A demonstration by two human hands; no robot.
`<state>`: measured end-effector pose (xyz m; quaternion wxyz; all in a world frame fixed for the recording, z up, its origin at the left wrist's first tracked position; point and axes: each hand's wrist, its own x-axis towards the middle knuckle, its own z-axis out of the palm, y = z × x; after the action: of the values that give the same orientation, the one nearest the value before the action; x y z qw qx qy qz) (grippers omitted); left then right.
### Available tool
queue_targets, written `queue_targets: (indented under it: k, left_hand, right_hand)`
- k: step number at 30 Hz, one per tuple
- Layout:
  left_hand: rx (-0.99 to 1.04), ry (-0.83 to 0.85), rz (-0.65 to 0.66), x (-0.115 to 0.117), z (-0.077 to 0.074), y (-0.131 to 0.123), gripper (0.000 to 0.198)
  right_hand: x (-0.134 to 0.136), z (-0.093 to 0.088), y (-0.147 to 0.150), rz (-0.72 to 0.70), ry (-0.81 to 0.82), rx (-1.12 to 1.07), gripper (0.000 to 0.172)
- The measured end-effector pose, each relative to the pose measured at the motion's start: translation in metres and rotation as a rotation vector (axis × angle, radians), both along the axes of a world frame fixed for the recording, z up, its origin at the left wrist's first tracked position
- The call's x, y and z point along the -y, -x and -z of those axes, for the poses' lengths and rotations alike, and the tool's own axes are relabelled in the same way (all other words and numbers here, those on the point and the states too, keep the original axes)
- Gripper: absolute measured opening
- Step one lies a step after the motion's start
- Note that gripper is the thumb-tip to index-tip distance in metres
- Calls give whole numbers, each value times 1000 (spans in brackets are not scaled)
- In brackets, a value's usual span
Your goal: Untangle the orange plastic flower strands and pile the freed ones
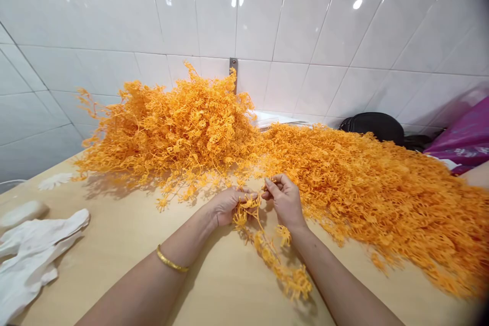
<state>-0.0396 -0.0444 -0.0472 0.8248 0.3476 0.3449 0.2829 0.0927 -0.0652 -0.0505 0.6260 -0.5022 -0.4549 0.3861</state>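
Between my two hands is a sprig of orange artificial flowers (pixel 267 249), its stem trailing down toward me over the table (pixel 214 275). My left hand (pixel 233 204) is closed around the upper part of the sprig, thumb and fingers pinched together. Just to the right, my right hand (pixel 284 198) makes a pinch at the sprig's top end; a small orange bit shows at its fingertips. Behind my hands rises a bushy heap of the same orange sprigs (pixel 175 127). A second, wider heap (pixel 374 183) spreads to the right, close beside my right hand.
White cloth gloves (pixel 42 249) lie at the left, near a pale rounded object (pixel 25 214). A black case (pixel 372 127) and a purple bag (pixel 464 132) stand at the back right. White tiles (pixel 260 20) cover the wall behind the table.
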Motion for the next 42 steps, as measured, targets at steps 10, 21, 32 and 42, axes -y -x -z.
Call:
queue_targets:
  k: [10,21,32,42]
  left_hand:
    - [9,-10,-43,0,-1,-4,5]
    - [21,-63,228,6,2,10,10]
    - [69,3,-121,1,0,2,6]
    - [168,145,-168,-3,1,0,13]
  right_hand:
    - [-8,5,7,112,63,-252,23]
    - [-9,-14,-30,466,75,-332,22]
    - [7,-18,-12,-69,36,-20,20]
    - [17,-12,3,-251,-130,441,12]
